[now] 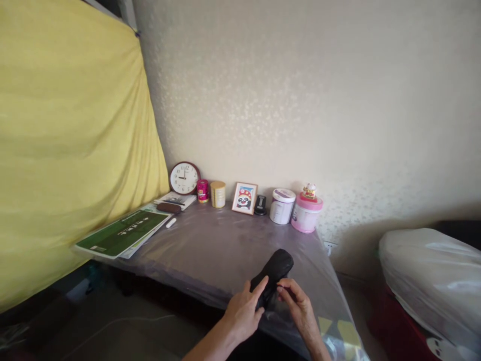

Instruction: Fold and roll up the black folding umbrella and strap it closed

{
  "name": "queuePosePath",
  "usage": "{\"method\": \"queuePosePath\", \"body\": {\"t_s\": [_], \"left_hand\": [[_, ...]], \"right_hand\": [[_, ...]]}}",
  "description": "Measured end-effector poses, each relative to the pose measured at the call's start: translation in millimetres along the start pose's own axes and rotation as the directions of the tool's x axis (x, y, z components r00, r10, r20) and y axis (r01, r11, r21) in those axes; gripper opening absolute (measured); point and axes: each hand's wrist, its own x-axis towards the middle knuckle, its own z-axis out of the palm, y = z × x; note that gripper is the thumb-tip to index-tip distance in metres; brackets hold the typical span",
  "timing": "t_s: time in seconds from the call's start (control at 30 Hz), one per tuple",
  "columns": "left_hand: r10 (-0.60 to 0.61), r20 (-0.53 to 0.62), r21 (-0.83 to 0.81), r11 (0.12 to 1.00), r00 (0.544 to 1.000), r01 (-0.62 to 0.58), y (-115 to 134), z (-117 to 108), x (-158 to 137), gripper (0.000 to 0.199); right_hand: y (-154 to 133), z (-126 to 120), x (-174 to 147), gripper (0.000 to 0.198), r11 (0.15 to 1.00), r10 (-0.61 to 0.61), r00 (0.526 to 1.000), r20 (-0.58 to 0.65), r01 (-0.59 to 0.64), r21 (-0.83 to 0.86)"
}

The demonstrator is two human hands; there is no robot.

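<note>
A black, elongated soft item [276, 266] with a rounded far end lies slantwise near the front edge of the table; its exact kind cannot be told. My left hand [246, 308] grips its near part from the left, the index finger stretched along its top. On the right side, my right hand [298, 303] pinches a small thin dark piece [278, 286] at the item's edge, thumb and forefinger together. The near end of the black item is partly hidden behind my left fingers.
The plastic-covered table [195, 250] carries a green booklet [124, 233], a clock [184, 178], cans including a yellow one [218, 194], a framed panda picture [245, 198], and white [281, 206] and pink tubs [306, 215]. A yellow curtain [75, 125] hangs left; a plastic-covered bundle [432, 276] stands right.
</note>
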Motion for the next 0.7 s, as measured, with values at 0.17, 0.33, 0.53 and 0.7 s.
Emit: {"method": "queuePosePath", "body": {"t_s": [0.17, 0.33, 0.53, 0.7], "left_hand": [[0.014, 0.012, 0.080, 0.997, 1.000, -0.015, 0, 4, -2, 0.070], [0.014, 0.028, 0.136, 0.991, 1.000, -0.017, 0, 7, -1, 0.070], [-0.030, 0.026, 0.202, 0.979, 0.999, 0.024, 2, 12, -1, 0.073], [-0.034, 0.021, 0.099, 0.995, 0.999, 0.031, -6, 10, -1, 0.077]], "right_hand": [[-5, 1, 2, 0.025, 0.996, 0.041, 0.998, 0.051, -0.046, 0.081], [-6, 9, 20, 0.027, 0.998, 0.049, 0.995, 0.086, -0.053, 0.041], [-3, 20, 38, 0.020, 0.957, -0.034, 0.995, 0.092, 0.059, -0.283], [0, 25, 47, 0.022, 0.940, 0.023, 0.998, 0.050, -0.005, -0.342]]}}
